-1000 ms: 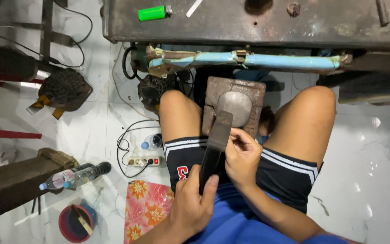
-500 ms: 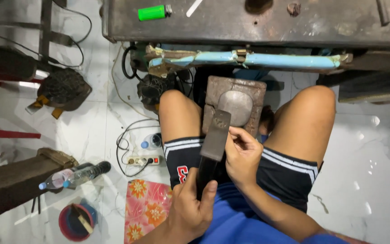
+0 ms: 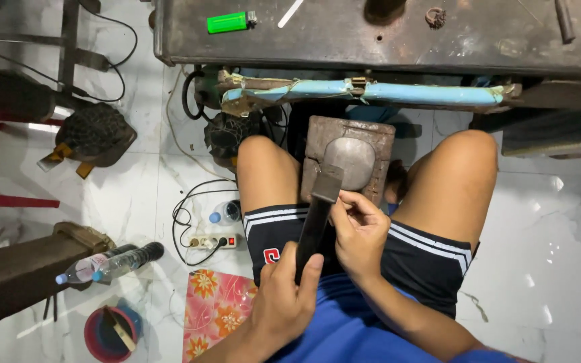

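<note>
Dark flat bar (image 3: 317,224), long and narrow, held at the centre of the frame above the lap, its far end resting on the rusty metal block (image 3: 349,163) between the knees. Left hand (image 3: 284,296) wrapped around the near end of the bar, thumb up along its side. Right hand (image 3: 360,232) closed in a pinch beside the upper part of the bar, fingertips touching its edge; whether something small sits between those fingers, cannot tell.

Judged from this view, work in the middle: bar already placed on the block and gripped, no tool raised, no finished piece seen nearby. What remains to do, not readable from the picture.

Counted things: one bar, one block with a rounded hollow. One green lighter (image 3: 231,22) at upper middle, on the dark workbench (image 3: 398,44). One pale blue pipe (image 3: 371,93) wrapped with tape, below the bench edge. Two plastic bottles (image 3: 105,263) lying side by side at lower left, and a third small bottle with blue cap (image 3: 224,213) near the left knee. One power strip (image 3: 216,240) with cables beside it. One red bucket (image 3: 110,333) at the bottom left. One flowered mat (image 3: 215,310) on the white floor.
</note>
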